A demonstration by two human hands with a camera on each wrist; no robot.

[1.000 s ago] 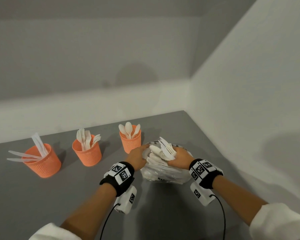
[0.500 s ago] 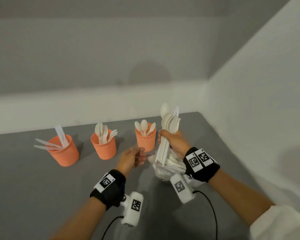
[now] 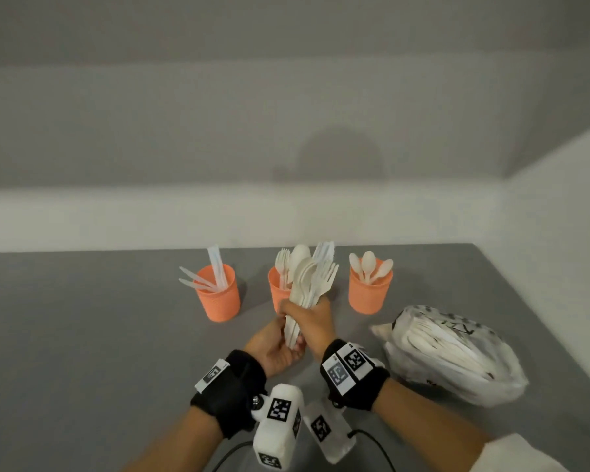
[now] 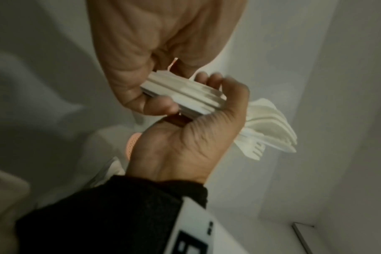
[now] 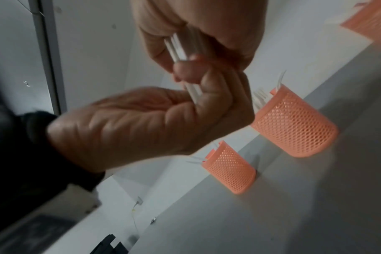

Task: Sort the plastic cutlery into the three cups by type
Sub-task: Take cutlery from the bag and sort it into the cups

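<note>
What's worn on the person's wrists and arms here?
Each wrist has a black fabric wristband with white square-coded marker tags. Below hang white boxy camera modules with black-and-white markers, trailing thin black cables. White sleeves cover the upper forearms.

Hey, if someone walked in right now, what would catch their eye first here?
Probably the bundle of cutlery, mixed spoons and forks, held upright mid-table by the right hand, with the left hand at its handle ends. Behind it stand three orange cups in a row, holding knives, forks and spoons from left to right. To the right lies a plastic bag with more cutlery inside.
</note>
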